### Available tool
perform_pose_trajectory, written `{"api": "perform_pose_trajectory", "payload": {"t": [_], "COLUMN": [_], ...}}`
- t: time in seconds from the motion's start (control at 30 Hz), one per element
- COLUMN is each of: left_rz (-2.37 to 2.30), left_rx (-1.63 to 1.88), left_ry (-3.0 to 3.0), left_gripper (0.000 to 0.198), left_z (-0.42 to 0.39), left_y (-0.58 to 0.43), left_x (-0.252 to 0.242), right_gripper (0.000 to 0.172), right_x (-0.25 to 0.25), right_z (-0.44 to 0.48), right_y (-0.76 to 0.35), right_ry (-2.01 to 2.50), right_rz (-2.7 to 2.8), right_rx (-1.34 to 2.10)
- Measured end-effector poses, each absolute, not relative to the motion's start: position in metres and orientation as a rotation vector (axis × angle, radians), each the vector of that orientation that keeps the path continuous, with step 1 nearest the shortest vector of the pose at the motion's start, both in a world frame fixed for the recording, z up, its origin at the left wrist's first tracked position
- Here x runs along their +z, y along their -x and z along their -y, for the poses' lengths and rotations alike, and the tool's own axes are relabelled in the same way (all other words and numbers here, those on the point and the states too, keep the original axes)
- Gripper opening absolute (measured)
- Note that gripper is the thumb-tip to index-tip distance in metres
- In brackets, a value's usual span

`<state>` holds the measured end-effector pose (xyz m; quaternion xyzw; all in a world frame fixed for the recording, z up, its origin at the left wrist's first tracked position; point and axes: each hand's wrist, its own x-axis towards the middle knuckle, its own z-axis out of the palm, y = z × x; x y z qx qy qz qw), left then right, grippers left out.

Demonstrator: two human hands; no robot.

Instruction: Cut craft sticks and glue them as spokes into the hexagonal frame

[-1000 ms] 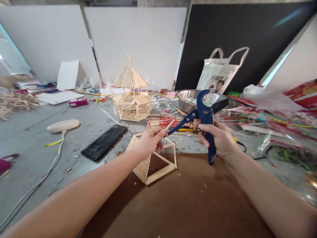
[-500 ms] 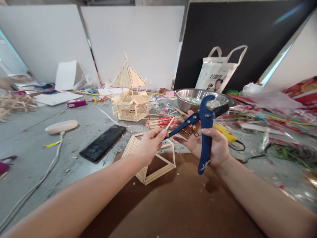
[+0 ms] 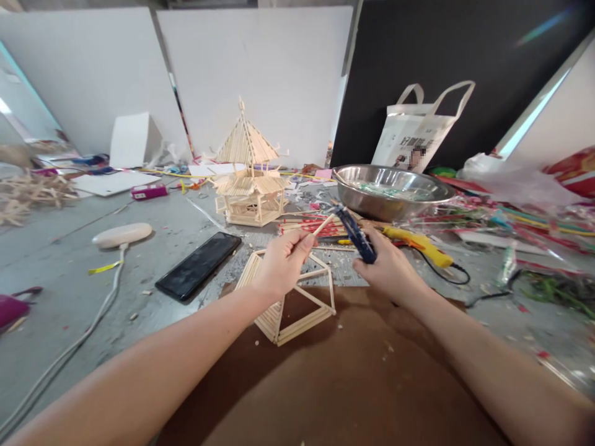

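Note:
My left hand [image 3: 287,260] pinches a thin wooden stick [image 3: 324,224], whose free end points up and right. Wrapped around the handles of a blue hand cutter [image 3: 357,234] is my right hand [image 3: 390,263]. The cutter's head is at the stick's far end; whether the blades touch it I cannot make out. Beneath my left hand lies a flat frame of wooden sticks [image 3: 304,325], one side filled with sticks laid close together, on a brown board [image 3: 353,384]. A pavilion model of similar sticks [image 3: 248,186] stands behind it.
A black phone [image 3: 199,265] and a white corded device [image 3: 121,235] lie left. Red-tipped sticks [image 3: 307,224] are heaped ahead, near a steel basin [image 3: 395,207]. A yellow glue gun [image 3: 421,246] with a black cord lies right. Scraps and plastic litter the floor.
My right hand has turned over and closed around the cutter's handles, bringing its head to the stick's end. My left hand keeps its pinch on the stick. The view has shifted slightly.

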<state>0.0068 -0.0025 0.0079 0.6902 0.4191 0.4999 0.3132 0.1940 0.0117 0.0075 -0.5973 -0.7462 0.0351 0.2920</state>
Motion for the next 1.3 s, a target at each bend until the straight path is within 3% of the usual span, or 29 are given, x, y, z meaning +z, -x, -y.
{"api": "perform_pose_trajectory", "payload": {"t": [0.1, 1.3], "left_rz": [-1.093, -1.125], "left_rx": [1.312, 1.129], "left_ry": [-1.85, -1.935], "left_gripper": [0.027, 0.03], "left_z": [0.006, 0.007], "left_y": [-0.009, -0.013], "left_x": [0.008, 0.003], "right_gripper": [0.046, 0.031], "right_x": [0.005, -0.002], "right_z": [-0.007, 0.007], "right_y": [-0.188, -0.179], "right_ry": [1.584, 1.552], "right_rz": [2.125, 2.282], "right_rx": [0.011, 0.026]}}
